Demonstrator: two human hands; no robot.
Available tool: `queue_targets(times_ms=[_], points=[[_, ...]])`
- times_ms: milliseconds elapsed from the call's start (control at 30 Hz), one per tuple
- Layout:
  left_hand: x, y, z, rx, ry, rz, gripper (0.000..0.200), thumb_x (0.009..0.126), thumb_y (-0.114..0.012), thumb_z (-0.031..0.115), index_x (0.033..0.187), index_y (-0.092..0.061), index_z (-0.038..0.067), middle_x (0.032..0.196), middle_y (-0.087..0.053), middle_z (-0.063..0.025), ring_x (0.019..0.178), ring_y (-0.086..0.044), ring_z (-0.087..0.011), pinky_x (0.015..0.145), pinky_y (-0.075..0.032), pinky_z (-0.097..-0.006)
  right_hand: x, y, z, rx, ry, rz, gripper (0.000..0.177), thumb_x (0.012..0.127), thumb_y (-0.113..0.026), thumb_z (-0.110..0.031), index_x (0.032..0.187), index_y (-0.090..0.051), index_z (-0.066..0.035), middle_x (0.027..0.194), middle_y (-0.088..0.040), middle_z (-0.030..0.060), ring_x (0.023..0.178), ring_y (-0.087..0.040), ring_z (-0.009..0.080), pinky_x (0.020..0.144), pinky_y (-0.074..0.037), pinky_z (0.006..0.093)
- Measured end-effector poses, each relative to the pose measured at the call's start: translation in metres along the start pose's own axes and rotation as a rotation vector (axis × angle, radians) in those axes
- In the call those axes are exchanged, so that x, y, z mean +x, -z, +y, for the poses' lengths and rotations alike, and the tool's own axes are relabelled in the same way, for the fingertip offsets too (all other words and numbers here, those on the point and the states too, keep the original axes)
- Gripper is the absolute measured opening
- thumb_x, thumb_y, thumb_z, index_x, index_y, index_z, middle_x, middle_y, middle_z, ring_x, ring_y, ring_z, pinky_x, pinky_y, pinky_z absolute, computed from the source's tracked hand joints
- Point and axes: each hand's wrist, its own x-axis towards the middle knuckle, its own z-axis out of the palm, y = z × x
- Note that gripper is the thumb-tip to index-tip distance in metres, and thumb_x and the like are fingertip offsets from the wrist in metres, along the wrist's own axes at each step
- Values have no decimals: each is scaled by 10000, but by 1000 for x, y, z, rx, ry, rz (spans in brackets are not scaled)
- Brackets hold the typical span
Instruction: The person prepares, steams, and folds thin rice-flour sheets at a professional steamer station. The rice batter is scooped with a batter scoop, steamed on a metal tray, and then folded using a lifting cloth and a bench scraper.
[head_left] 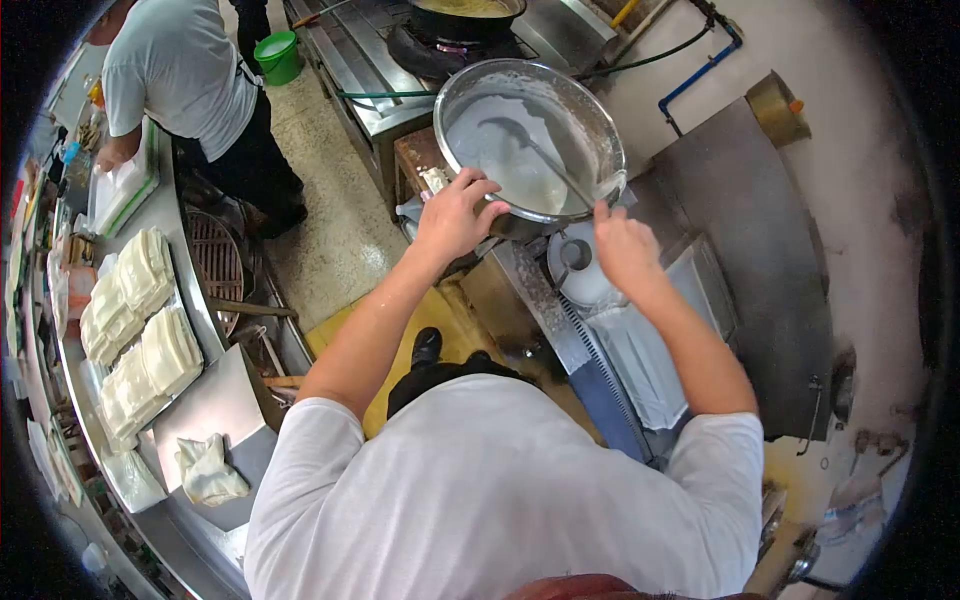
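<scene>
Kitchen [340, 180]; ladle [547, 158] slants from right hand [628, 250] into bowl [598, 125]; left hand [458, 213] on rim [527, 63].

Well left of the left hand [460, 217], a metal counter [187, 262] carries two pale stacks [153, 378]; beside them, a metal box [232, 405] bears a crumpled cloth [212, 472].

The head camera is looking down from above the hands [455, 215], facing forward, taking in the kitchen.

The bucket [281, 60] is showing bright green, the floor mat [350, 328] yellow. The batter [505, 150] is looking plain greyish white.
</scene>
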Motion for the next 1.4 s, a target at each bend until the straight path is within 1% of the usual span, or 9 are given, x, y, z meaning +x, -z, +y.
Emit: queue_targets(times_ms=[267,433,600,767,833,900,1033,1067,1400], points=[[2,-4,4,-68,70,32,292,858,-758,311,1050,-717,95,1150,-637,-83,936,-676,-328,790,-542,-423,39,99,57,209,34,-549,248,843,-595,-120,945,-701,79,936,-693,289,928,-695,429,829,-551,482],[2,-7,2,-106,95,47,301,848,-767,308,1051,-718,91,1159,-634,-80,947,-673,-319,804,-538,-413,31,75,32,399,180,-515,235,853,-619,-165,979,-703,14,865,-688,265,869,-682,422,792,-539,480],[0,-3,5,-116,112,33,300,848,-767,307,1052,-720,92,1158,-635,-76,951,-671,-316,806,-537,-413,11,20,-16,75,32,-109,261,865,-581,-88,1066,-633,72,863,-704,274,808,-720,395,729,-590,455],[2,-6,3,-77,74,51,296,848,-768,302,1052,-720,92,1140,-639,-70,955,-671,-306,792,-534,-408,24,34,36,18,89,-185,181,837,-591,-55,918,-680,81,844,-709,272,795,-738,350,686,-600,412],[3,-6,4,-81,78,53,295,849,-768,295,1056,-719,90,1138,-640,-69,945,-673,-304,783,-534,-406,41,60,54,135,68,-537,204,822,-567,-46,896,-694,95,857,-711,276,794,-732,374,696,-587,440],[3,-6,7,-88,78,46,293,849,-768,288,1059,-719,88,1136,-640,-68,934,-676,-302,774,-534,-405,58,74,71,243,139,-579,234,818,-568,-62,906,-698,112,891,-709,289,741,-720,383,671,-565,455],[2,-6,12,-93,119,53,292,852,-767,275,1067,-717,85,1137,-640,-64,847,-689,-288,755,-536,-397,63,92,68,687,-219,-833,266,907,-617,-185,727,-643,10,629,-606,98,466,-523,193,422,-384,371],[1,-6,12,-95,129,61,289,856,-765,276,1069,-717,85,1138,-641,-62,817,-691,-283,750,-536,-394,58,94,62,717,-219,-831,285,949,-607,-214,723,-594,-40,600,-520,20,439,-425,116,398,-307,325],[1,-5,19,-37,137,25,279,879,-742,278,1076,-713,82,1171,-634,-65,773,-685,-265,731,-533,-382,5,7,40,1602,-505,-522,262,1007,-530,-209,789,-571,-69,637,-525,-12,407,-354,50,363,-232,252]])
